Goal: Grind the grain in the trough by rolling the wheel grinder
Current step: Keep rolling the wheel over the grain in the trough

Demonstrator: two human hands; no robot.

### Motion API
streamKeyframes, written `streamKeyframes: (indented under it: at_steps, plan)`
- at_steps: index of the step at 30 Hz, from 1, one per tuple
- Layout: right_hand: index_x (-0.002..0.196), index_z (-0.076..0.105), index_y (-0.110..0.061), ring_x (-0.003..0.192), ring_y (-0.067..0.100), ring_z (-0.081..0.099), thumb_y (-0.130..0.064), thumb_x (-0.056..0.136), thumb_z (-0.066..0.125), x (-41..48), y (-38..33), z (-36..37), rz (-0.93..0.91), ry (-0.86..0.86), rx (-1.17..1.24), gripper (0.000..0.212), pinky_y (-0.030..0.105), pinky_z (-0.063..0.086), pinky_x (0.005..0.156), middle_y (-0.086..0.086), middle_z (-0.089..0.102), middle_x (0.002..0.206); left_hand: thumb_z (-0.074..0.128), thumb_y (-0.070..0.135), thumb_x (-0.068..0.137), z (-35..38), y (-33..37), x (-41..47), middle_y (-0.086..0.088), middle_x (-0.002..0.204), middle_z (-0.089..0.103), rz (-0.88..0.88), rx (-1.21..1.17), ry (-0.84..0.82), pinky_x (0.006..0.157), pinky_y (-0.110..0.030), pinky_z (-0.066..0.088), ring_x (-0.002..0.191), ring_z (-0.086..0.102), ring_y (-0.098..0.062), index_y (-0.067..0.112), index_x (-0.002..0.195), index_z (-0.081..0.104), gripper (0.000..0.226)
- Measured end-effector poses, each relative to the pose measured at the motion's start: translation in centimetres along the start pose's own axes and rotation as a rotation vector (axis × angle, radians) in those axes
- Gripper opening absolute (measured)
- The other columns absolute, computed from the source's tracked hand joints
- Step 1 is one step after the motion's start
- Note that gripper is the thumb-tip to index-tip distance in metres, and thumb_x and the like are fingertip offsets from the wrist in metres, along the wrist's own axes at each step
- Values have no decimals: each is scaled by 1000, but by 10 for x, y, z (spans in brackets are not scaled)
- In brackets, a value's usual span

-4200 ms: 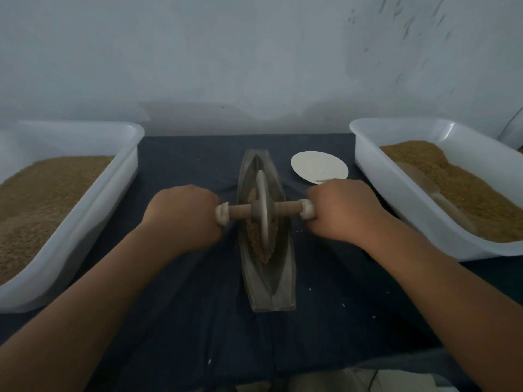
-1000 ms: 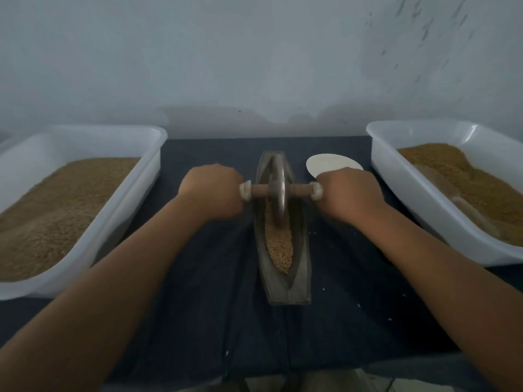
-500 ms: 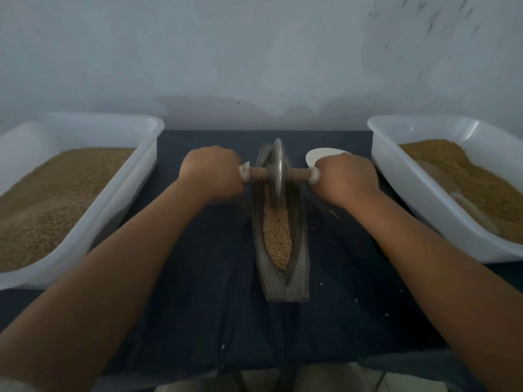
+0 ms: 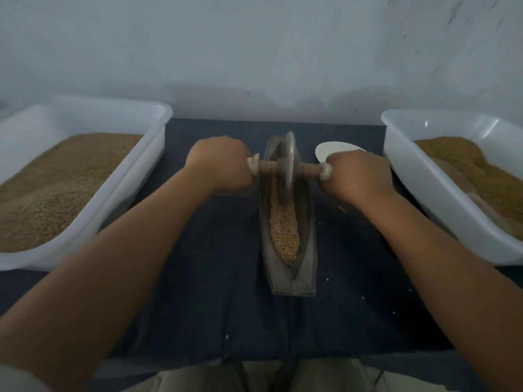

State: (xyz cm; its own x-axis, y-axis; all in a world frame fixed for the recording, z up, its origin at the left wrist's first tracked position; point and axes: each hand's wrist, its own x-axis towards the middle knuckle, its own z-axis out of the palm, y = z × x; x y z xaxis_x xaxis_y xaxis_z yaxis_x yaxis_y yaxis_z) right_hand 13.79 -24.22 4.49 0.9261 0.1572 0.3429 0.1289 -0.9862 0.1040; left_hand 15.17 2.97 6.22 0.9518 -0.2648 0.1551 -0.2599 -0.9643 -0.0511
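**Both hands gripping the axle at the trough's upper end**

Head view: the trough (image 4: 308, 250) is lying lengthwise at the centre of the frame on a dark cloth (image 4: 198, 278), its narrow end pointing toward the top of the picture. The wheel grinder (image 4: 288, 168) is standing upright in the upper part of the trough, its disc resting in the channel and its wooden axle crossing the trough from left to right. The left hand (image 4: 220, 165) is curling tightly round the axle's left end, and the right hand (image 4: 356, 176) is wrapping the right end in the same fisted way. The grain (image 4: 284, 230) is lying in the channel below the wheel, toward the lower centre of the frame.

A white tub (image 4: 154, 137) at the left edge and another white tub (image 4: 402, 154) at the right edge are each holding brown grain. A pale round plate (image 4: 329, 149) is showing just above the right hand. A few spilled grains (image 4: 343, 209) are sitting on the cloth right of the trough.
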Motion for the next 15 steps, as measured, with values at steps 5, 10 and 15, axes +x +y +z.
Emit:
streamKeyframes:
  at_steps: [5, 10, 15]
  plan:
    - [72, 50, -21, 58, 20, 54, -36, 78, 51, -12, 3, -12, -86, -77, 16, 16, 29, 33, 50, -3, 56, 66, 56, 47, 83, 7, -3, -19, 7, 68, 61, 49, -88, -64, 59, -32, 45, 64, 60, -18, 23, 66, 60, 30]
    - [61, 56, -27, 50, 10, 55, -64, 67, 37, -55, 16, -27, -173, -245, 93, 42, 29, 38, 47, -8, 56, 53, 50, 54, 71, 17, -13, -61, 9, 56, 58, 134, -115, -150, 49, -25, 37, 53, 57, -9, 25, 60, 59, 32]
    - [70, 50, -22, 57, 19, 53, -39, 78, 49, -14, 5, -11, -88, -94, 22, 19, 30, 37, 50, -3, 55, 63, 53, 50, 76, 13, -5, -20, 7, 66, 62, 28, -40, -49, 56, -30, 45, 61, 60, -17, 25, 66, 61, 28]
